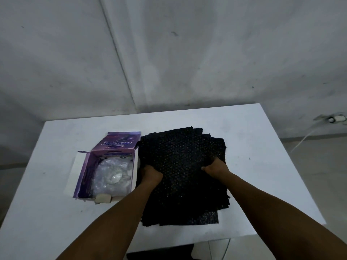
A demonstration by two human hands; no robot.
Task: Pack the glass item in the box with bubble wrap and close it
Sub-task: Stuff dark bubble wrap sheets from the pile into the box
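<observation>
An open purple box (83, 177) lies on the white table (56, 212), its flaps spread. Inside sits a clear glass item (114, 177) nested in clear bubble wrap. To the right of the box lies a stack of black bubble wrap sheets (180, 151). My left hand (150, 174) grips the left edge of the top sheet, fingers curled under it, close to the box wall. My right hand (216, 168) pinches the same sheet near its right middle, bunching it slightly.
The table's near edge runs just under the black stack. Grey walls rise behind the table. A white cable and a wall socket (336, 119) are at the far right. Something dark (159, 252) lies on the floor below the table.
</observation>
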